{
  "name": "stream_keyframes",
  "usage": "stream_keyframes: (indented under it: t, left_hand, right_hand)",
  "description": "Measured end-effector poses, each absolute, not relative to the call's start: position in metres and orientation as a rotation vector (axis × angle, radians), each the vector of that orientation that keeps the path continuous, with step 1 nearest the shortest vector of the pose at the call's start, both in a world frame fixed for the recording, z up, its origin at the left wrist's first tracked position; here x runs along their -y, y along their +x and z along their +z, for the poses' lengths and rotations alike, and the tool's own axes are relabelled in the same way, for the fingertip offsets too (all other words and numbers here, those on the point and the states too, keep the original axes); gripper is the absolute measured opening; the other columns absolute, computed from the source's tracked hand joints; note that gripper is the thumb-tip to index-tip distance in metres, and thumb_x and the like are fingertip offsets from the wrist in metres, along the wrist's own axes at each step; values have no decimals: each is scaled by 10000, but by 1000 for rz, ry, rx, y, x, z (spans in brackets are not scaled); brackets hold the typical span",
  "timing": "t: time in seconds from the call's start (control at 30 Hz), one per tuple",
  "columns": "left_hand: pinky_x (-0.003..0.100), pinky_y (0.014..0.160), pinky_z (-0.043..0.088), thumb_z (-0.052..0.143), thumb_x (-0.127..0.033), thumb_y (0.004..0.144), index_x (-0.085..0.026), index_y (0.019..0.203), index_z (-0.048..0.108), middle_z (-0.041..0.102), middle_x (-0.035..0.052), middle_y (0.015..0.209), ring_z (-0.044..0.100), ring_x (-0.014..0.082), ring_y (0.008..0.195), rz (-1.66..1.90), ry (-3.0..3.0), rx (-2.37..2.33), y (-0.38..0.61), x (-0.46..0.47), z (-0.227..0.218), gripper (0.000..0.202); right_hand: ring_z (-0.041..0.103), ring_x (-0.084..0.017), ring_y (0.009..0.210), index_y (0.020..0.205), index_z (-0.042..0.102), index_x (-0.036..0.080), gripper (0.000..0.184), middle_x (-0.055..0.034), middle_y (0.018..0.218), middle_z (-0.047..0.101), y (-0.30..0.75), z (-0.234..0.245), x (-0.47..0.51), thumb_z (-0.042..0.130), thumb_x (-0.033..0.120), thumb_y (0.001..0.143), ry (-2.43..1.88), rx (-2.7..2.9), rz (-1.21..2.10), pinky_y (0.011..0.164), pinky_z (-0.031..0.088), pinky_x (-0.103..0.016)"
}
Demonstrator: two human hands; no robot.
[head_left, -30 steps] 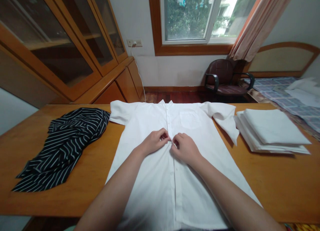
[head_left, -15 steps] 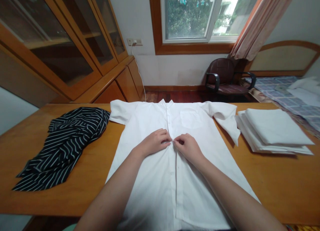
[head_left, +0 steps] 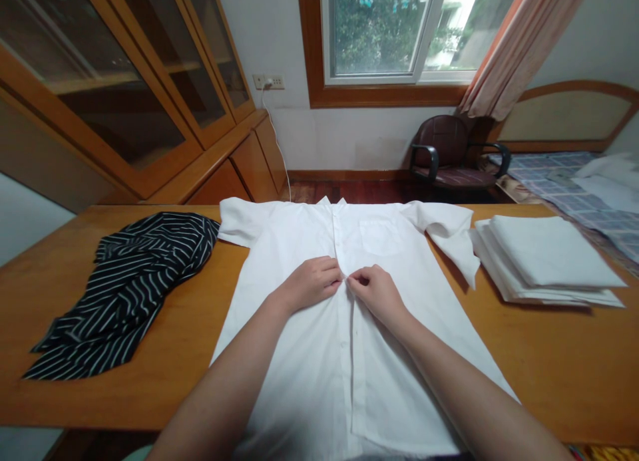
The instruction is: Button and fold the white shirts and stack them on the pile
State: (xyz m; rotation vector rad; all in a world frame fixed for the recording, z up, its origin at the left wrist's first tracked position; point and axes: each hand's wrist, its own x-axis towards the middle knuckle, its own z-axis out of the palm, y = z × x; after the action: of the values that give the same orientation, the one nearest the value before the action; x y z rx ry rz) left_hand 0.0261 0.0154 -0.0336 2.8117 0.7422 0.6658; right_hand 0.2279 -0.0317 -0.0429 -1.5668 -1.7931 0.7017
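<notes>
A white short-sleeved shirt point(head_left: 299, 354) lies spread front up, its collar at the far edge of the table. At mid-chest, my left hand point(head_left: 315, 281) pinches the front placket with fingers closed. Facing it, my right hand point(head_left: 377, 291) pinches the other side of the placket; the fingertips of both hands nearly meet. The button between them is hidden by the fingers. Above my hands the placket is closed up to the collar. Below them the two front edges lie apart, with a small button showing on the left strip.
A black-and-white striped garment point(head_left: 144, 281) lies crumpled on the left of the wooden table point(head_left: 194, 354). Folded white cloths point(head_left: 549, 255) are stacked at the right. Beyond stand a glass-doored cabinet point(head_left: 200, 142), an armchair point(head_left: 444, 148) and a bed point(head_left: 564, 175).
Both hands keep their pinch at the same spot on the placket. My left fingers have curled slightly more; otherwise nothing has visibly moved.
</notes>
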Motion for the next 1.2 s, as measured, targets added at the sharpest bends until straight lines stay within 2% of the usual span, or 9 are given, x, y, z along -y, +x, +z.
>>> stream_keyframes:
  t: [0.47,0.9,1.07,1.2]
  left_hand:
    - [316,697,434,485,-185,986,-185,791,614,604,38,774,553,169,742,738,2951,-695,29,-12,-26,234]
    - [314,701,453,504,-194,986,-182,813,631,620,39,803,569,170,757,761,2937,-662,29,-14,-28,216]
    - [305,730,473,511,-217,994,-182,847,642,632,42,834,590,167,788,752,2884,-678,27,-15,-28,200]
    - [300,750,494,546,-231,981,-183,946,665,648,49,892,616,168,829,763,2809,-746,26,-15,-29,134]
  right_hand:
    - [692,-230,784,712,792,231,200,-38,762,775,230,-42,32,629,269,822,-1547,1654,818,710,487,-304]
    - [671,-221,793,782,811,226,195,-26,753,769,231,-41,32,633,289,832,-1533,1639,891,755,464,-315]
    - [656,-218,793,760,797,221,188,-27,738,754,231,-42,32,635,292,824,-1520,1649,879,746,455,-310]
    - [651,-211,782,773,796,217,172,-31,733,743,230,-42,33,642,280,818,-1524,1654,866,736,457,-304]
